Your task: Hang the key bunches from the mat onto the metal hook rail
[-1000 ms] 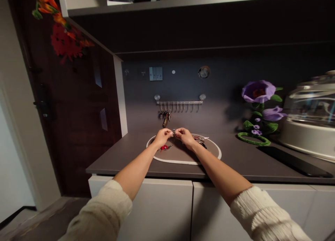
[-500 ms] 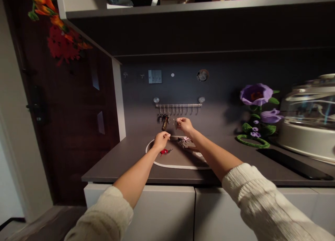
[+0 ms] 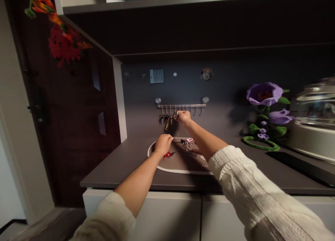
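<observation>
A metal rail with hooks (image 3: 181, 105) is fixed to the dark back wall, and several keys (image 3: 167, 119) hang from its left hooks. My right hand (image 3: 184, 117) is pinched on a small key ring just under the rail, beside the hanging keys. Lower down, my left hand (image 3: 164, 144) is over the left part of a brown mat with a white rim (image 3: 183, 172); its fingers are pressed together, and what they hold is too small to name. A red key item (image 3: 169, 155) lies just below it. More keys (image 3: 186, 144) lie on the mat between my arms.
To the right stand a purple felt flower (image 3: 265, 94) with a green ring base and a clear-domed white appliance (image 3: 314, 129). A black flat object (image 3: 300, 167) lies in front of them. The shelf edge (image 3: 183, 3) overhangs the counter. A dark door (image 3: 75, 129) is at left.
My right hand has moved up to just under the hooks, bringing the key ring closer to the rail. My left hand has shifted slightly right and down. The camera view has shifted a little.
</observation>
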`<action>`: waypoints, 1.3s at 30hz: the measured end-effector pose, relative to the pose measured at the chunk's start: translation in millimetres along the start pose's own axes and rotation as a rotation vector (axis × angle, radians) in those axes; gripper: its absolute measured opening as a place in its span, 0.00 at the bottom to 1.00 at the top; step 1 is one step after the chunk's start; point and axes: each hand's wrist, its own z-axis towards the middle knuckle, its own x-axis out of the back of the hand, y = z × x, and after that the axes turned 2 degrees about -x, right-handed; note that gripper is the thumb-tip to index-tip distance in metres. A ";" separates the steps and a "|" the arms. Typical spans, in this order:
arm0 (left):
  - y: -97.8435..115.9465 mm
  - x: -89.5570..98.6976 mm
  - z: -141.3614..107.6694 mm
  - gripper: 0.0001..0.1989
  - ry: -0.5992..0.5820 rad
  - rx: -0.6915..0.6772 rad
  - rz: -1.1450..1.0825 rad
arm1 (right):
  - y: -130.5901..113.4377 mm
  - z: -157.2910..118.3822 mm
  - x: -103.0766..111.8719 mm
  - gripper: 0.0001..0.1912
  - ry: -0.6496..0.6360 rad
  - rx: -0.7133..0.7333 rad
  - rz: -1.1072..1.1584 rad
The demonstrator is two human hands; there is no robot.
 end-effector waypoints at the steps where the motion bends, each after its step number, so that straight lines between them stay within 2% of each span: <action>1: 0.8 0.7 -0.2 0.12 -0.006 0.000 0.016 | 0.0 2.2 -2.1 0.07 0.015 -0.017 0.017; 8: 2.0 1.2 -0.5 0.12 -0.028 0.010 0.047 | -0.2 9.5 -9.0 0.06 0.098 -0.084 0.103; 20: -1.4 -0.1 1.0 0.12 0.005 0.011 -0.001 | 10.3 9.3 -5.6 0.07 0.113 -0.101 0.107; 32: -7.6 -1.4 2.6 0.12 0.010 0.070 -0.090 | 11.0 1.4 0.5 0.08 0.036 -0.135 0.046; 39: -10.8 -1.0 1.1 0.11 0.027 0.110 -0.236 | 12.7 -5.7 9.5 0.07 -0.035 -0.187 0.000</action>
